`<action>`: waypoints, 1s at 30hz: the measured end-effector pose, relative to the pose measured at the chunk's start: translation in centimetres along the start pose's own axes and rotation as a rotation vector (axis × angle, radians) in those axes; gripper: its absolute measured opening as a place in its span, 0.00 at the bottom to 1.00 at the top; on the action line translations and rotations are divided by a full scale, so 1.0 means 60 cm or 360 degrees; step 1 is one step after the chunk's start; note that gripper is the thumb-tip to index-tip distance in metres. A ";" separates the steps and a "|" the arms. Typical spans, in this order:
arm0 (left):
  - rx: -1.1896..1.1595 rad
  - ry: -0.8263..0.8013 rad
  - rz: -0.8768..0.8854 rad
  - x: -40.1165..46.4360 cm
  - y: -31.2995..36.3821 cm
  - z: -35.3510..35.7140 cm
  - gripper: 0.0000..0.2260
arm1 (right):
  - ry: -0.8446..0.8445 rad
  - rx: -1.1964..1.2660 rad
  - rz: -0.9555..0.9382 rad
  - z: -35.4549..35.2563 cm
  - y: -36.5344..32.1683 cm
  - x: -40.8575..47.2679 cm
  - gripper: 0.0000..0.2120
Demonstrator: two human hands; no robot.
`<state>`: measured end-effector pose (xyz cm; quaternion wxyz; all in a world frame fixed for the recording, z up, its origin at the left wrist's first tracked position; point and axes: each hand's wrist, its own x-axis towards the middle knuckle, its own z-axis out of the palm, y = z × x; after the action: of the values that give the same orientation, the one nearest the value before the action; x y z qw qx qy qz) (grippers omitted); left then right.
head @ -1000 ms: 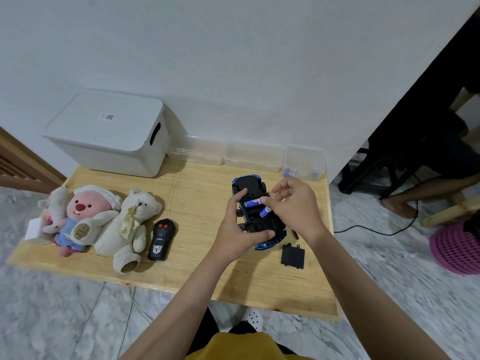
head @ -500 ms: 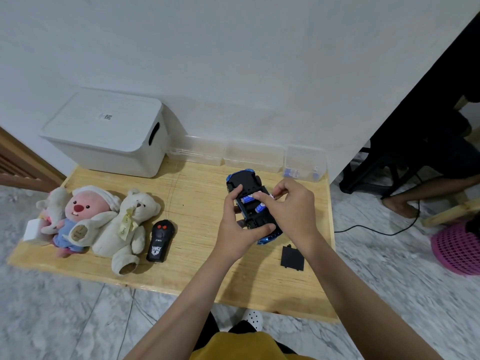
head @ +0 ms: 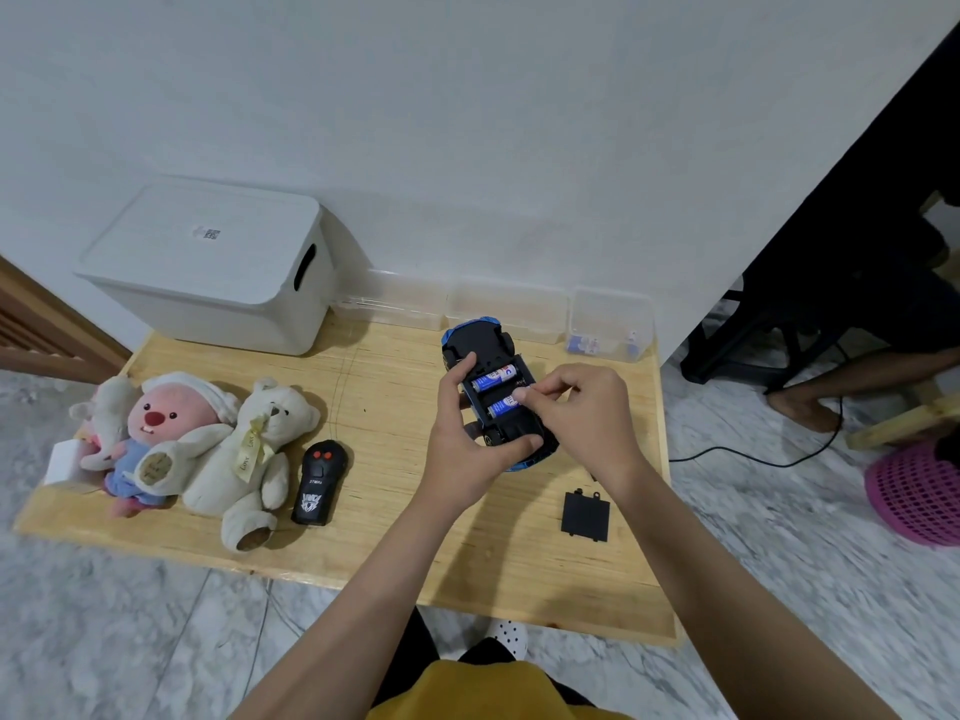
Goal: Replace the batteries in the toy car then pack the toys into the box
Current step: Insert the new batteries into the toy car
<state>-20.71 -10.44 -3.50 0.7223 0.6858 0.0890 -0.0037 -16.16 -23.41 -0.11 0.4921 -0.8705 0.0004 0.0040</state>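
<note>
A blue toy car (head: 480, 337) lies upside down on the wooden table (head: 395, 387), its battery bay open. Two blue-and-white batteries sit side by side in the bay: the far battery (head: 494, 377) and the near battery (head: 502, 406). My left hand (head: 467, 439) grips the car from the left side. My right hand (head: 576, 413) has curled fingers whose tips press on the right end of the near battery. The black battery cover (head: 585, 514) lies loose on the table to the right. A closed white storage box (head: 213, 267) stands at the back left.
Three plush toys, a grey one (head: 106, 413), a pink one (head: 166, 423) and a cream bear (head: 254, 449), lie at the left beside a black remote control (head: 318, 483). Clear plastic containers (head: 610, 324) line the wall. A person's foot (head: 802, 407) and a pink basket (head: 919, 491) are at the right.
The second battery, tilted up at one end a second ago, now lies flat in the bay beside the first. My right hand's fingers have moved down onto it. My left hand keeps its grip.
</note>
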 end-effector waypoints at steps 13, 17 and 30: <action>0.0233 -0.0310 -0.0036 -0.004 -0.001 -0.006 0.43 | -0.0087 0.0153 -0.0033 -0.017 -0.007 0.010 0.14; 0.0216 -0.0385 -0.0114 -0.012 -0.008 0.009 0.44 | -0.0048 0.0793 0.0108 0.003 -0.018 0.012 0.14; 0.0179 -0.0392 -0.0175 -0.017 -0.010 0.011 0.42 | -0.0454 0.0555 -0.0207 0.014 0.024 -0.005 0.21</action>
<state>-21.69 -11.27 -3.94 0.6870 0.7136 0.0367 -0.1324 -16.48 -23.43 -1.78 0.6294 -0.7611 -0.1247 0.0951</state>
